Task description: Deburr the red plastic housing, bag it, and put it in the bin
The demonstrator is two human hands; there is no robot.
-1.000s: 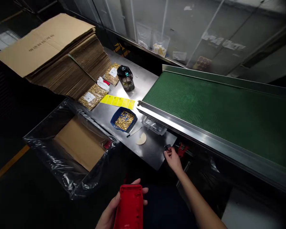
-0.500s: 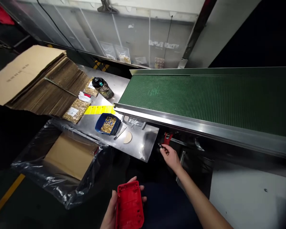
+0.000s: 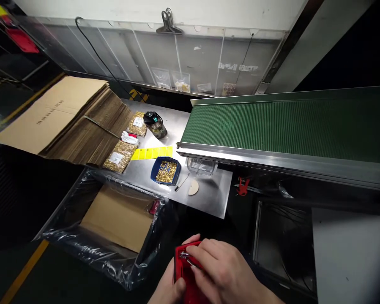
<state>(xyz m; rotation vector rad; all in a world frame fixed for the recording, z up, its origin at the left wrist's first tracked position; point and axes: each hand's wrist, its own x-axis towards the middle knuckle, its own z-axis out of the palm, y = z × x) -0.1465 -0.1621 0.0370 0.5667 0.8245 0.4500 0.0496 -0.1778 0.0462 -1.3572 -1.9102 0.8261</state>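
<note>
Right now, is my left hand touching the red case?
Touching. The head view shows your left hand gripping the red case, the thumb lapping over its side rim.

My worktop [image 3: 210, 197] is shiny metal. On it I have a tray [image 3: 155, 168], a bottle [image 3: 157, 127], a strip [image 3: 151, 153], a disc [image 3: 193, 187], a clear box [image 3: 202, 169] and two bags [image 3: 122, 155].

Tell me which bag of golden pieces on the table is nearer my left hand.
The front bag, beside the yellow strip, is nearer your left hand. The back bag lies farther off, next to the black-lidded bottle.
</note>
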